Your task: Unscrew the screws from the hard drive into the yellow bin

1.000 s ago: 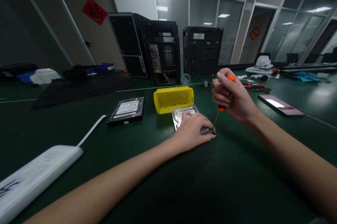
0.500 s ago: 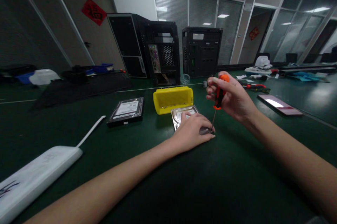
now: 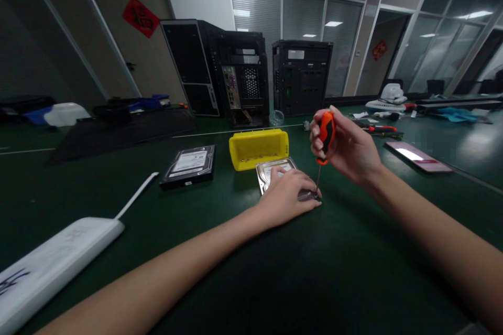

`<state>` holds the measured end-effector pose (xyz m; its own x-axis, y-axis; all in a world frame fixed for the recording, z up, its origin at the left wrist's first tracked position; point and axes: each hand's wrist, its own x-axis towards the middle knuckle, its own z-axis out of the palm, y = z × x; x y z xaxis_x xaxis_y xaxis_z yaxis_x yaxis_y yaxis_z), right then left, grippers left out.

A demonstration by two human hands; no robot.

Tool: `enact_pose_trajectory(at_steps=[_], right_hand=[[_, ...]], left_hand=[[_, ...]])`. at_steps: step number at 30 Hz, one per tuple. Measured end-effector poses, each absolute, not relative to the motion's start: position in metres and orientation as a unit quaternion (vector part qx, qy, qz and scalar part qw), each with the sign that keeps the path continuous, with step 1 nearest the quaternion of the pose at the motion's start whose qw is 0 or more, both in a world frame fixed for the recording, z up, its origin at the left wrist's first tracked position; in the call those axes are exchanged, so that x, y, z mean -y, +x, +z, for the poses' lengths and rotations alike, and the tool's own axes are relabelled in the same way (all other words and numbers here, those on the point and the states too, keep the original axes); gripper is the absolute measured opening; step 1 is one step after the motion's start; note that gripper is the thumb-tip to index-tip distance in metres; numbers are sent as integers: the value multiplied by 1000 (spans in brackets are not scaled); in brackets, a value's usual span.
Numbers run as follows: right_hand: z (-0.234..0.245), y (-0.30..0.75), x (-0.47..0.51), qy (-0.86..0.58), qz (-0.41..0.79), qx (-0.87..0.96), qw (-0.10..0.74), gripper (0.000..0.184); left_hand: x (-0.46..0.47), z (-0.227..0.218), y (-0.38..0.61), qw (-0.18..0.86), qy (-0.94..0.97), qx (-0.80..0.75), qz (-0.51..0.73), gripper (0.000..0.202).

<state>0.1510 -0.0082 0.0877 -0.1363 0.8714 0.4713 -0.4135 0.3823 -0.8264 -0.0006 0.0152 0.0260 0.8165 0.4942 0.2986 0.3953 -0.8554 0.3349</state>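
A silver hard drive (image 3: 266, 175) lies on the green table, partly covered by my left hand (image 3: 288, 194), whose fingers curl over it and grip its near right side. My right hand (image 3: 348, 141) is closed around the orange and black handle of a screwdriver (image 3: 326, 133). The shaft points down, and its tip meets the near right corner of the drive beside my left fingertips; the screw head there is too small to make out. Just behind the drive sits a yellow bin (image 3: 257, 151) with several small metal screws in it.
Another hard drive (image 3: 189, 164) lies to the left, with a white power strip (image 3: 65, 259) nearer. Computer cases (image 3: 239, 78) stand at the back. A phone (image 3: 417, 157) and red-handled pliers (image 3: 381, 129) lie on the right.
My right hand has rolled the screwdriver's handle, which now leans slightly further left and stands more upright. The tip remains at the same corner; my left hand has stayed in place.
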Motion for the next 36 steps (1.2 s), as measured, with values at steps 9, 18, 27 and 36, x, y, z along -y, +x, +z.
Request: enact_pose_trajectory(at_steps=[9,18,27,36], right_hand=[[85,150,7,-196,522,540,630,28],[89,149,7,-199,548,554,594,30],[83,152,4,-214,501,531,649,25],[85,146,8,-193,519,541,633,27]], left_hand=[[-15,26,0,128,944,-239,189,14],[-16,25,0,120,946,-239,186,15],[-16,25,-2,120,947,-234,185,15],[-15,25,-3,104,950,-233,180,17]])
